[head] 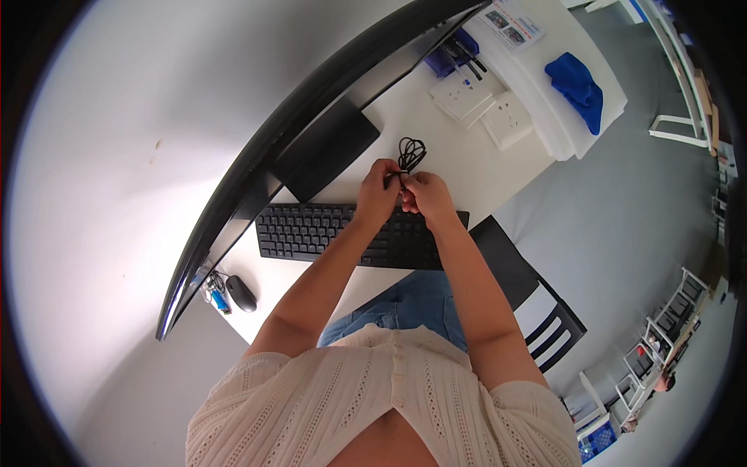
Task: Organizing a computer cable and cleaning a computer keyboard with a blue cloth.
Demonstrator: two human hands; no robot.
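Note:
A black cable (412, 153), coiled into a bundle of loops, stands up from between my two hands. My left hand (378, 190) pinches the bundle from the left, where a small pale band or connector shows at its neck. From the other side, my right hand (429, 195) grips the same neck with thumb and fingers, and a metallic bit peeks out below. Parts of the cable are hidden by my fingers. Both hands are above the far edge of a black keyboard (309, 230), which lies on the white desk (467, 157).
A large black monitor (280, 128) leans across the left, its base (332, 149) behind the keyboard. A mouse (241, 293) lies lower left. White socket plates (464, 96), a blue bin (461, 49) with pens and a blue cloth (576, 90) are at upper right. A black chair (513, 268) stands right.

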